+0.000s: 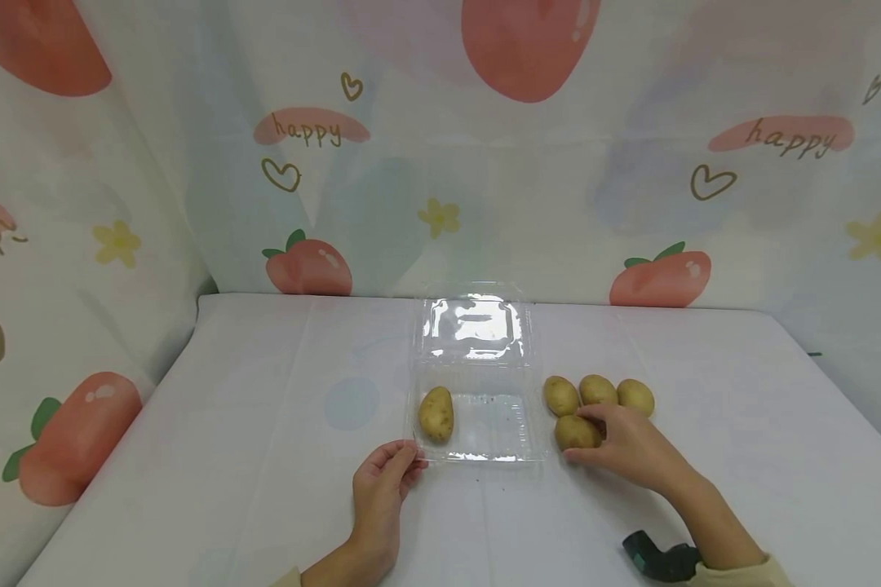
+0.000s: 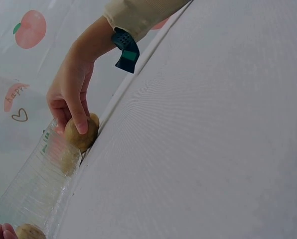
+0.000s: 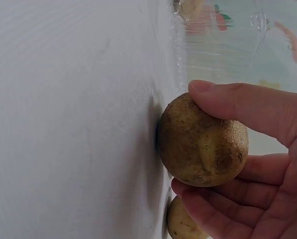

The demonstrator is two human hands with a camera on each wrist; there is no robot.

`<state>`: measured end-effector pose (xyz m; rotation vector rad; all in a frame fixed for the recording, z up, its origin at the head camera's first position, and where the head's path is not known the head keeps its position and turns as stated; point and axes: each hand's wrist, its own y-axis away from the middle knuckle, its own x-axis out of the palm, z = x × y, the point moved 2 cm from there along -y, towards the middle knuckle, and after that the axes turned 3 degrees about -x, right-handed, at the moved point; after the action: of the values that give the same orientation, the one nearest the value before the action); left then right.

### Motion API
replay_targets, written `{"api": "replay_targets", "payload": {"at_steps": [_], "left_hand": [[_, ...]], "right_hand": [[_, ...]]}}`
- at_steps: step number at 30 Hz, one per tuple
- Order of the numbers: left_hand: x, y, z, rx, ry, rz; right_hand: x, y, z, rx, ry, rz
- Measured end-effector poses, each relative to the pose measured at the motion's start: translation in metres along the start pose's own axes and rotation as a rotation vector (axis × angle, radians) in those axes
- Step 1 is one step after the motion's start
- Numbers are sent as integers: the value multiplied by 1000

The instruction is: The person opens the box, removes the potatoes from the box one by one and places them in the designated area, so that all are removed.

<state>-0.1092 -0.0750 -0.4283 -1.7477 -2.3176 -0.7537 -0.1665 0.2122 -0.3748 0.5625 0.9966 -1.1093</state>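
Observation:
My right hand (image 1: 635, 448) grips a potato (image 3: 203, 144) between thumb and fingers, close over the table just right of the clear plastic box. Behind this potato sit three more potatoes (image 1: 598, 390) in a row, the right one partly behind my hand. The clear plastic box (image 1: 488, 424) lies with its hinged lid (image 1: 477, 326) folded back toward the wall. One larger potato (image 1: 436, 414) rests at the left inside it. At the box's front left corner, my left hand (image 1: 380, 497) pinches the rim between thumb and fingers.
A white cloth (image 1: 264, 456) covers the table, with a few dark crumbs in front of the box. Patterned fabric (image 1: 382, 220) hangs at the back and left. A dark strap device (image 1: 661, 558) is on my right wrist at the sleeve.

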Motion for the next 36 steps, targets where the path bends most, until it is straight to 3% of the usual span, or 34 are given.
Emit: {"api": "replay_targets", "payload": {"at_steps": [26, 36], "left_hand": [[0, 1, -1, 5, -4, 10], [0, 1, -1, 5, 11, 11]], "right_hand": [[-2, 1, 2, 32, 1, 19], [-19, 5, 4, 66, -23, 2]]}}
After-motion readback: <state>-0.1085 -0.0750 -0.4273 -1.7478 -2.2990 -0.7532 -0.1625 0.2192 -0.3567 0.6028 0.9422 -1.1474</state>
